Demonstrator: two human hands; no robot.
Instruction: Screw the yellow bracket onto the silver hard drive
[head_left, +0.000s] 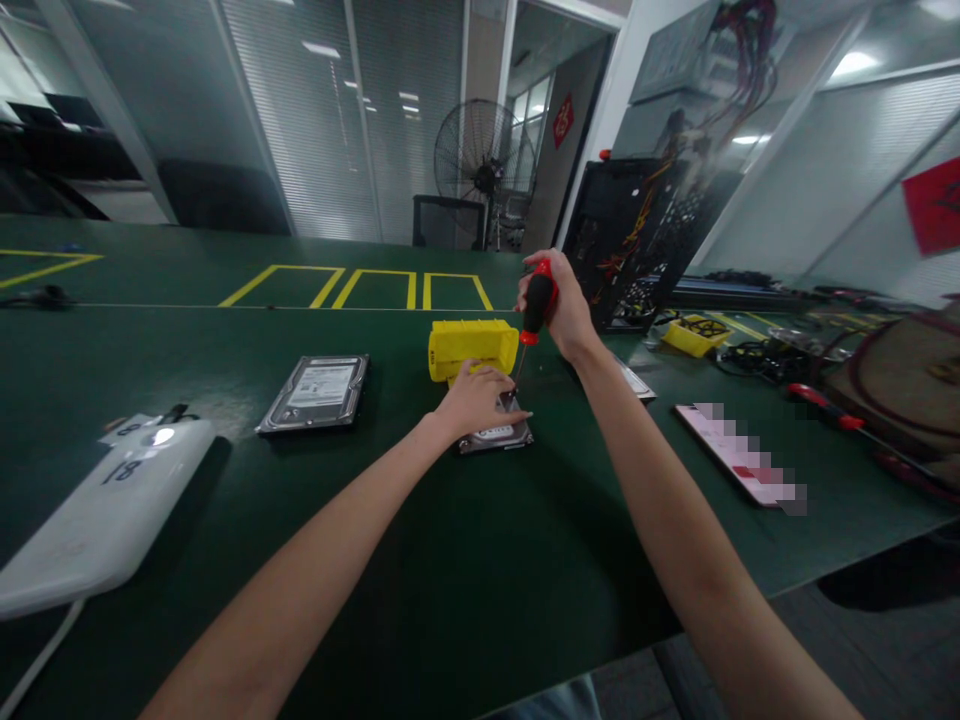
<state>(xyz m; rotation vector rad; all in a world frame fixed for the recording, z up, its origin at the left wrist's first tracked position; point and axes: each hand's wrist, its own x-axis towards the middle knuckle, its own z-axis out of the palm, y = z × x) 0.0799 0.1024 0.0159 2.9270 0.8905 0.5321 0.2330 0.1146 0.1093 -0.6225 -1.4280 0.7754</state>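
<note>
A red and black screwdriver is gripped in my right hand, its shaft pointing down at a hard drive on the green table. My left hand lies over that drive, thumb and fingers spread around the screwdriver's tip, which is partly hidden by the fingers. Just behind the left hand is a yellow plastic bin, its open side facing me. Another hard drive, label up, rests to the left. A third flat drive-like item is partly hidden behind my right forearm.
A white device with a cable lies at the left. On the right are a pink phone-like item, a small yellow bin, cables and a round brown object. An open computer case stands behind my right arm.
</note>
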